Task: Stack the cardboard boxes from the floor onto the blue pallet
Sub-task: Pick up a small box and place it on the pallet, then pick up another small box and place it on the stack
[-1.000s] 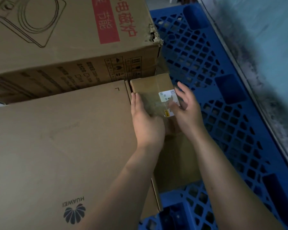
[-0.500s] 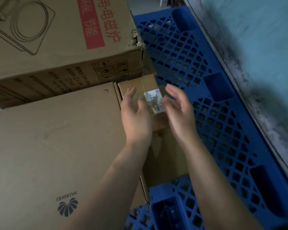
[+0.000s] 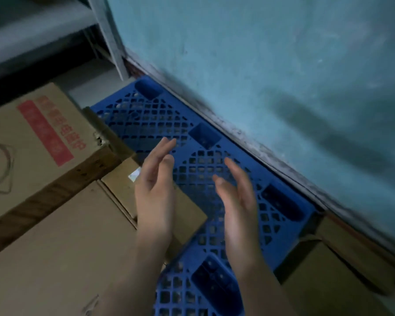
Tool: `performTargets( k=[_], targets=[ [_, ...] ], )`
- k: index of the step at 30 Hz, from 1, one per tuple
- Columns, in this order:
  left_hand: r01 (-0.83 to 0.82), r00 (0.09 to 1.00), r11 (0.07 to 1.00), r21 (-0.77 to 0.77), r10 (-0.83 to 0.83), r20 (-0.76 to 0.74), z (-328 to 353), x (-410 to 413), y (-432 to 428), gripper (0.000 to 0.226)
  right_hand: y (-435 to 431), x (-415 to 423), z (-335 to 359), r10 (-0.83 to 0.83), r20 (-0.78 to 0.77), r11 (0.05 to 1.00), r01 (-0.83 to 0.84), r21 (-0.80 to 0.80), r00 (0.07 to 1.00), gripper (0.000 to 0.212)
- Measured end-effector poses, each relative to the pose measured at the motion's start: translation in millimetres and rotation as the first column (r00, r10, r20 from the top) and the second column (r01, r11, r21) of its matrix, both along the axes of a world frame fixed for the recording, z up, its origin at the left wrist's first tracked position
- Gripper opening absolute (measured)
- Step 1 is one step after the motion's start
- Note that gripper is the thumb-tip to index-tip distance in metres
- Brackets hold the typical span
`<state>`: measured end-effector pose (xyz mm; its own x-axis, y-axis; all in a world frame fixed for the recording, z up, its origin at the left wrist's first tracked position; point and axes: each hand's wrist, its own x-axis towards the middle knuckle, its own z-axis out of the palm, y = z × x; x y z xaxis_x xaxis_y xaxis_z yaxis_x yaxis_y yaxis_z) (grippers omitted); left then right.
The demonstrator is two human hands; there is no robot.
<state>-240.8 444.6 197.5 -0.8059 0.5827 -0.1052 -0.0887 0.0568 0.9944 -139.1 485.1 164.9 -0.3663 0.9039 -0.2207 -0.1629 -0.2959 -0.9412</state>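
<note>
The teal wall (image 3: 271,65) runs along the far right, and the blue pallet (image 3: 146,119) lies flat against its foot, long side following the wall line from upper left to lower right. On the pallet's left half sit the stacked boxes: a big plain box (image 3: 55,247) nearest the person, a printed box (image 3: 39,133) with a red strip beyond it, and a small box (image 3: 123,185) with a white label tucked into the corner where those two meet, its long axis running roughly parallel to the wall. A flattened-looking carton (image 3: 342,267) lies on the floor off the pallet's lower right corner, close to the wall; its long side seems to follow the wall too, though blur makes this uncertain.

The left hand (image 3: 155,195) hovers over the small box's right edge, fingers spread and holding nothing. The right hand (image 3: 237,208) is likewise open and empty, above the bare grid. The floor carton lies to the right and nearer the right hand, so the next pickup probably means turning that way.
</note>
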Motion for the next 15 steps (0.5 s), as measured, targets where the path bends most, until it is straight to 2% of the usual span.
performTargets(
  k=[7, 11, 15],
  targets=[
    [0.286, 0.958, 0.958, 0.007, -0.286, -0.007, 70.8, 125.8, -2.6, 0.033, -20.3, 137.3, 80.7, -0.279, 0.018, 0.957, 0.276, 0.088, 0.960, 0.032],
    [0.410, 0.912, 0.912, 0.011, -0.410, -0.008, 82.4, 210.9, 11.9, 0.034, -18.0, 233.1, 96.5, -0.493, 0.008, 0.866, 0.490, 0.098, 0.870, 0.032],
    [0.592, 0.806, 0.806, -0.012, -0.592, 0.029, 71.3, 305.7, 26.1, 0.033, -18.1, 342.9, 86.8, -0.661, 0.049, 0.749, 0.653, 0.115, 0.749, 0.032]
  ],
)
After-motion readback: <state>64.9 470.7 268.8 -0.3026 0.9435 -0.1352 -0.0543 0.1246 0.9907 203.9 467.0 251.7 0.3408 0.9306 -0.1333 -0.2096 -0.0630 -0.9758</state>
